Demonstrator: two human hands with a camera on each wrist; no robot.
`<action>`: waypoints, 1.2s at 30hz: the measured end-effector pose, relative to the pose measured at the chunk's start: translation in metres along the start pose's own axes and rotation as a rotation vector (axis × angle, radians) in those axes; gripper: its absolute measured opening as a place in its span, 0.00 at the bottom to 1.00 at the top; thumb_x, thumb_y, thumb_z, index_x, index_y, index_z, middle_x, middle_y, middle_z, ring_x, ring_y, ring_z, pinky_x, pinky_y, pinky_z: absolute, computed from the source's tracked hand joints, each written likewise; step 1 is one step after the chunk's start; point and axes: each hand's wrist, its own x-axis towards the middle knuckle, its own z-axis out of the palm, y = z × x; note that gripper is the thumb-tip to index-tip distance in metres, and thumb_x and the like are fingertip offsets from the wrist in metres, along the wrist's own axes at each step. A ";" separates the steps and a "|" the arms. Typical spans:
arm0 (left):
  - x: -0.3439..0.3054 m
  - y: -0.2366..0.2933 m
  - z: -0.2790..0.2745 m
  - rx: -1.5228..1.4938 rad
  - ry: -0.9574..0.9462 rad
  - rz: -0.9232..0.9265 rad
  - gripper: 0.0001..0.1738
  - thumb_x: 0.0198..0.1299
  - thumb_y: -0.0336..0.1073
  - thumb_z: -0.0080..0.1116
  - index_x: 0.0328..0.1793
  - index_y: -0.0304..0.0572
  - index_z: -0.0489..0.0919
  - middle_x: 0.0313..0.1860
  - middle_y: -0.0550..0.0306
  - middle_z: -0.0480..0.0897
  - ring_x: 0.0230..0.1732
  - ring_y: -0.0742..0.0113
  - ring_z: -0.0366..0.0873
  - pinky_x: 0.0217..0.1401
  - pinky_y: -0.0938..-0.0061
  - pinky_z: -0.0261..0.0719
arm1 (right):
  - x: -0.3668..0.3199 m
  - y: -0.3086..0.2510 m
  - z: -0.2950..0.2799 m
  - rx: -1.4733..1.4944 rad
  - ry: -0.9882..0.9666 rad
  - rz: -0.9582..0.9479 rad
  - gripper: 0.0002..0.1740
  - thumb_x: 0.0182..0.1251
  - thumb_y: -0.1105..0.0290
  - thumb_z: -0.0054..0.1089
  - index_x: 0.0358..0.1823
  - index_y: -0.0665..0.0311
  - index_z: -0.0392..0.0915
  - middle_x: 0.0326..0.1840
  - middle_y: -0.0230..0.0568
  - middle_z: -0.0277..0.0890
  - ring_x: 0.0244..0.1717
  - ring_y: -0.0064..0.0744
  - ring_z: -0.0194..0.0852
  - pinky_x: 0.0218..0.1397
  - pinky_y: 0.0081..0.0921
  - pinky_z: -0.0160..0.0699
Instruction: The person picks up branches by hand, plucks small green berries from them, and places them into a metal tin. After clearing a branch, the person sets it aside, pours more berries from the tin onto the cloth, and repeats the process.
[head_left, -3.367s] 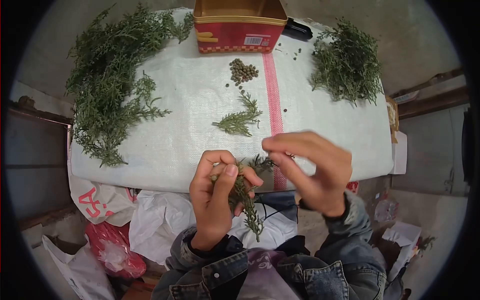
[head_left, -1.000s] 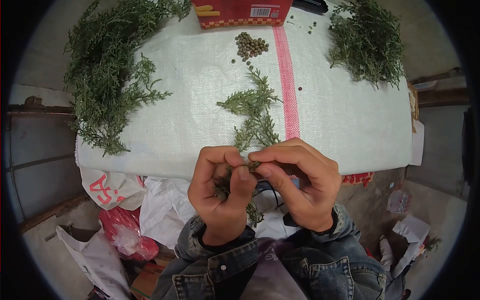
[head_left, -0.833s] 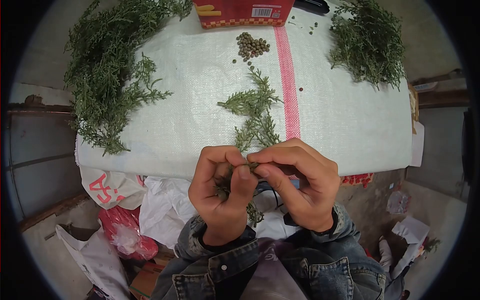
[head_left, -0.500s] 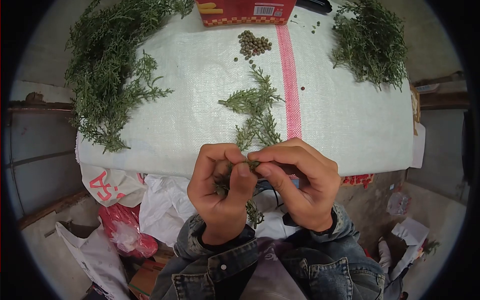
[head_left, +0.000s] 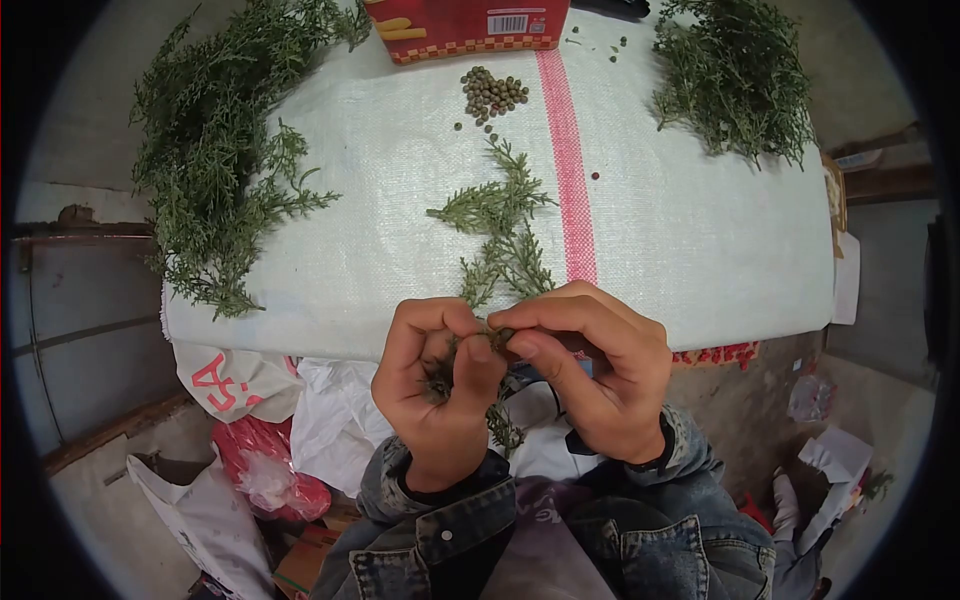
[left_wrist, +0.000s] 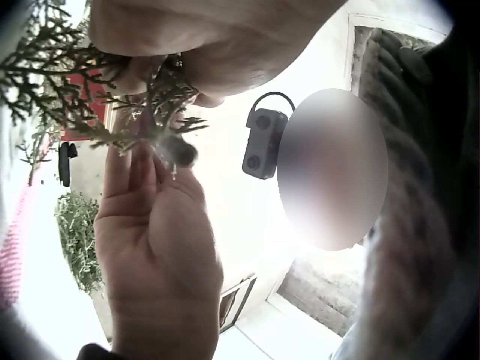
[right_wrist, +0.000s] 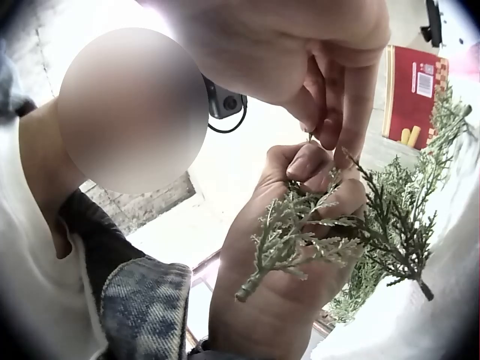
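The left hand [head_left: 435,385] is raised with its fingers curled round a cypress sprig [head_left: 503,430], and the sprig's lower end hangs below the fist. The right hand [head_left: 595,370] meets it thumb-to-thumb and pinches the sprig's top between thumb and forefinger. Both hands work just in front of the table edge (wrists in denim cuffs). Beyond them on the white sack [head_left: 380,200] lie a loose sprig [head_left: 500,225], a pile of small round seeds [head_left: 490,92] and a red tin [head_left: 465,25].

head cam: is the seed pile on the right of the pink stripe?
No, the seed pile lies to the left of the pink stripe, just in front of the red tin.
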 end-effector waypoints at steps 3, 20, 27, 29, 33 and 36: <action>0.001 -0.001 -0.001 -0.041 -0.017 -0.013 0.07 0.68 0.25 0.57 0.46 0.33 0.70 0.30 0.63 0.77 0.29 0.83 0.70 0.32 0.88 0.66 | 0.001 0.001 0.000 -0.004 -0.002 -0.003 0.09 0.61 0.84 0.65 0.43 0.73 0.83 0.39 0.46 0.83 0.37 0.27 0.83 0.36 0.18 0.79; 0.001 -0.002 0.001 -0.150 0.014 -0.065 0.07 0.67 0.25 0.57 0.47 0.33 0.71 0.27 0.65 0.75 0.26 0.84 0.67 0.31 0.86 0.66 | -0.003 0.012 0.007 0.057 0.075 -0.035 0.09 0.62 0.83 0.65 0.44 0.74 0.84 0.37 0.47 0.84 0.35 0.26 0.82 0.35 0.18 0.78; 0.002 -0.002 0.002 -0.142 0.018 -0.063 0.07 0.67 0.24 0.55 0.48 0.33 0.71 0.27 0.66 0.74 0.26 0.84 0.66 0.30 0.85 0.64 | -0.002 0.008 0.011 -0.040 0.103 -0.062 0.08 0.64 0.82 0.65 0.44 0.74 0.84 0.39 0.47 0.84 0.35 0.26 0.81 0.36 0.18 0.78; 0.002 -0.002 0.002 -0.138 0.022 -0.069 0.07 0.67 0.23 0.55 0.48 0.33 0.71 0.27 0.66 0.74 0.27 0.84 0.66 0.30 0.86 0.64 | -0.003 0.006 0.012 -0.070 0.106 -0.067 0.07 0.64 0.82 0.64 0.43 0.74 0.83 0.39 0.48 0.84 0.36 0.27 0.81 0.36 0.18 0.78; 0.001 -0.004 0.000 -0.136 0.006 -0.070 0.06 0.67 0.23 0.55 0.48 0.33 0.71 0.28 0.66 0.74 0.27 0.84 0.66 0.30 0.86 0.64 | -0.004 0.008 0.013 -0.103 0.111 -0.086 0.07 0.64 0.82 0.64 0.43 0.74 0.83 0.39 0.49 0.84 0.36 0.27 0.81 0.37 0.19 0.78; 0.002 -0.004 -0.001 -0.136 -0.005 -0.076 0.06 0.67 0.23 0.55 0.48 0.33 0.71 0.28 0.65 0.74 0.27 0.84 0.66 0.30 0.86 0.64 | -0.004 0.008 0.013 -0.117 0.115 -0.095 0.07 0.64 0.83 0.64 0.43 0.75 0.83 0.39 0.49 0.84 0.37 0.28 0.82 0.37 0.20 0.79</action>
